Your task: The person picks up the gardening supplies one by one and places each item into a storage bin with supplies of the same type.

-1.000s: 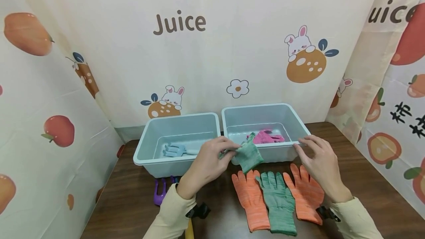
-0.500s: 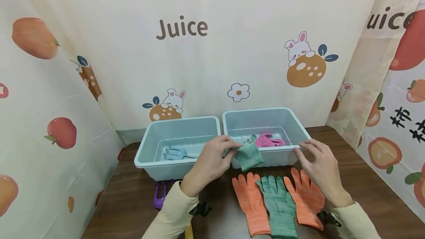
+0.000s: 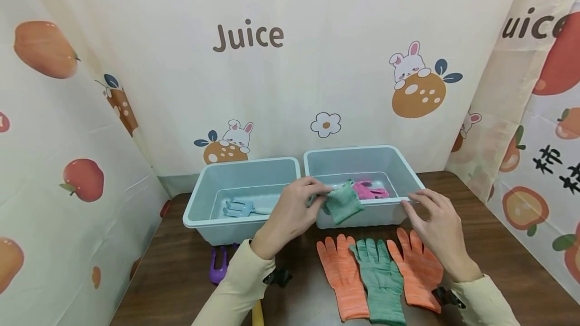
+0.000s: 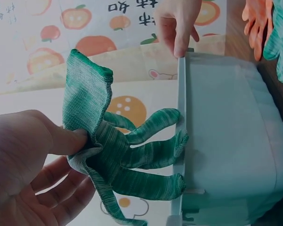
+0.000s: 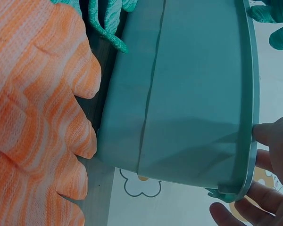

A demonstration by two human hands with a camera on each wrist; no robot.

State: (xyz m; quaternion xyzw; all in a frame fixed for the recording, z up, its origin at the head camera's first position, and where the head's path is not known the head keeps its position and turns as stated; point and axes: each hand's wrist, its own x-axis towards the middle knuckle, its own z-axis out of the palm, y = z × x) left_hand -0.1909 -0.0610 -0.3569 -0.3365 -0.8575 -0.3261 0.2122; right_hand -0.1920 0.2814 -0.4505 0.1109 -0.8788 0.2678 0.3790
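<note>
In the head view, the left hand [image 3: 296, 209] is pinching a knitted green glove [image 3: 345, 204] at the near rim [image 3: 385, 201] of the right plastic bin [image 3: 385, 214], which the right hand [image 3: 439, 225] is gripping; a crumpled pink glove [image 3: 369, 191] is lying inside, partly hidden. The left wrist view is showing streaky glove fingers [image 4: 153, 153] splaying (touching the rim? I can't tell). The right wrist view is cutting off a ribbed orange glove [image 5: 42, 117].

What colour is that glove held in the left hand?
The glove is green with paler streaks; it shows best in the left wrist view.
</note>
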